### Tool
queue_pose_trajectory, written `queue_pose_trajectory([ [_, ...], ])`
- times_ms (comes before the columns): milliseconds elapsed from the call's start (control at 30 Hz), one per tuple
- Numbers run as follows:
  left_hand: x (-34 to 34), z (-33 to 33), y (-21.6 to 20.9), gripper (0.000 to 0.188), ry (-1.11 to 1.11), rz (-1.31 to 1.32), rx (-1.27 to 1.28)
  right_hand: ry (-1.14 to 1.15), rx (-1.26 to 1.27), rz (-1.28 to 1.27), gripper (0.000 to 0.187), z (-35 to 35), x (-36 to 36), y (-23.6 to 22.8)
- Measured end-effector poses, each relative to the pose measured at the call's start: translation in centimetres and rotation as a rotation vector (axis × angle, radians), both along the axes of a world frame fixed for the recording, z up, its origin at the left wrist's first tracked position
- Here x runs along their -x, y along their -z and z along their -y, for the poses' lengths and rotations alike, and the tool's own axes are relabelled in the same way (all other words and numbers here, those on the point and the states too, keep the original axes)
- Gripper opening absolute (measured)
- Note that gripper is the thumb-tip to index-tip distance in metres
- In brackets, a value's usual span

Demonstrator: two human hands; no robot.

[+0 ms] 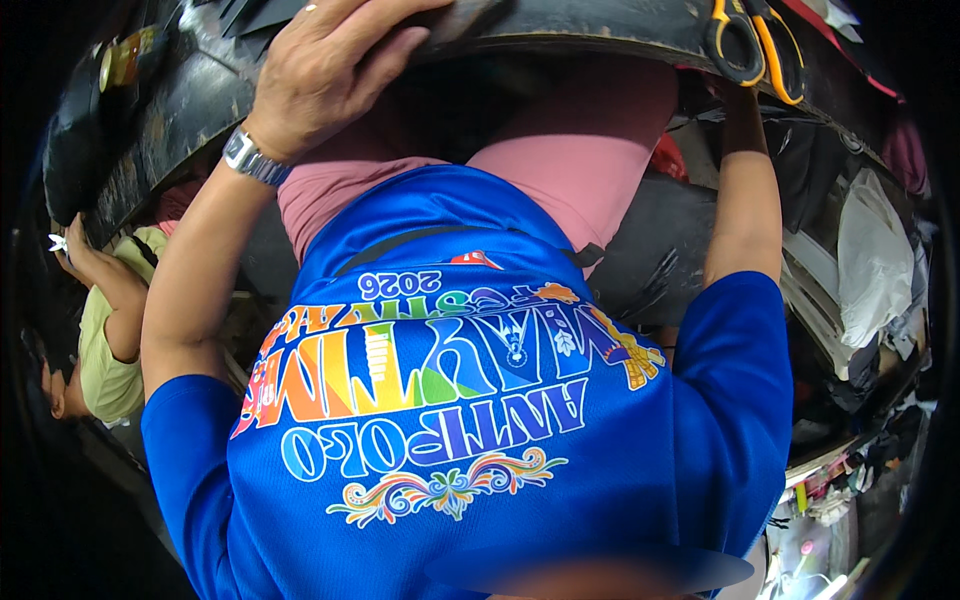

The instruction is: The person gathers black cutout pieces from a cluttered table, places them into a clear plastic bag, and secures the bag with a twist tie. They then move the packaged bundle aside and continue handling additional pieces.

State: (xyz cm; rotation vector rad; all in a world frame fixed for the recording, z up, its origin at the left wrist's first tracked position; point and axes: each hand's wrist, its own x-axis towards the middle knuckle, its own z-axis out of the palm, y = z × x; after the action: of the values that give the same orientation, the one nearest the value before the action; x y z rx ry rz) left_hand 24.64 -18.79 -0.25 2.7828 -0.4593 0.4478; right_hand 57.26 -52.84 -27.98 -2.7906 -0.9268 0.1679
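Observation:
My left hand, with a silver watch on the wrist, reaches over the edge of a worn black table. Its fingers are stretched out and its thumb stands apart, close to a dark piece at the top of the view. The upper rim cuts off part of the fingers. My right hand is down beneath the table edge, mostly in shadow, and its fingers are hidden. Just above it, scissors with black and orange handles lie at the table's edge.
Another person in a yellow-green shirt is at the far left. A roll of yellowish tape is on the upper left. White plastic bags and stacked pale sheets are to my right. My lap in pink shorts is under the table.

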Motion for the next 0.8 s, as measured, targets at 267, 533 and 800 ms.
queue_pose_trajectory([
  [267, 0.2, 0.6, 1.0, 0.025, -0.018, 0.162, 0.141, -0.048, 0.056, -0.015, 0.057, 2.6, 1.8, 0.7],
  [533, 6.5, 1.8, 4.0, 0.018, 0.235, 0.210, 0.508, -0.312, 0.736, 0.078, 0.048, 3.9, 5.9, -7.0],
  [800, 24.3, -2.1, 9.1, 0.020, -0.396, -0.355, 1.209, -0.178, 0.066, -0.955, 0.015, -8.8, 22.2, -26.4],
])
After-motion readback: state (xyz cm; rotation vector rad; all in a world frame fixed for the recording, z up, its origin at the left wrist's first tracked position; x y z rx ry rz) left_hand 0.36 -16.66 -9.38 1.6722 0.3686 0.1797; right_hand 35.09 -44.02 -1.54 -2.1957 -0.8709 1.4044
